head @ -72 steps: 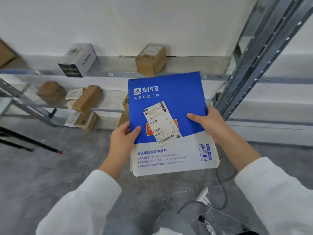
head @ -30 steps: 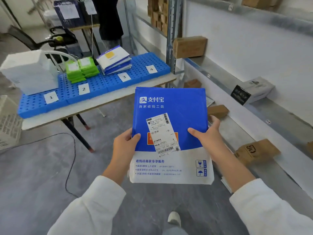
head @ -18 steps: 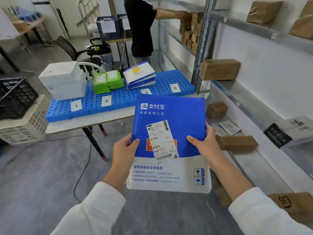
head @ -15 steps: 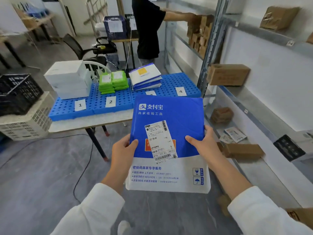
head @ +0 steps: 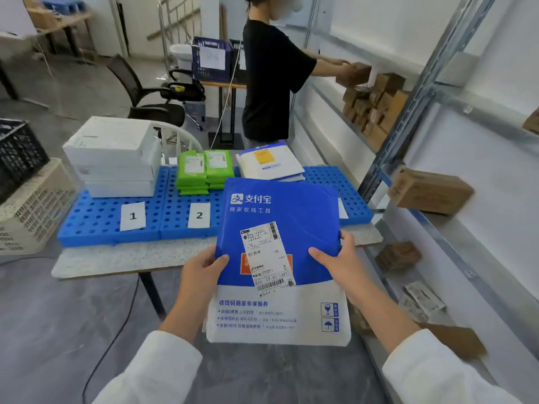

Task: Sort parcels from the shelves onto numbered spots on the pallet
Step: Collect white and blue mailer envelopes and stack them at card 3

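Observation:
A flat blue-and-white mailer parcel [head: 280, 217] with a shipping label is held upright in front of me, my left hand [head: 198, 275] on its left edge and my right hand [head: 338, 263] on its right edge. Behind it lies the blue pallet [head: 96, 220] on a table, with paper cards marked 1 [head: 132, 215] and 2 [head: 199, 215]. White boxes [head: 113, 156] sit behind card 1, green packets [head: 204, 170] behind card 2, and a stack of similar mailers [head: 268, 161] further right. The held parcel hides the cards to the right.
Metal shelving [head: 420, 91] runs along the right with brown cartons [head: 428, 191]. A person in a black shirt [head: 271, 83] stands behind the table, reaching into the shelf. Crates [head: 26, 176] stand at the left, an office chair [head: 145, 91] behind. A cable [head: 116, 325] lies on the floor.
My view swung from the low shelf to the pallet table, and I have come closer to it. Both hands have kept the same hold on the mailer.

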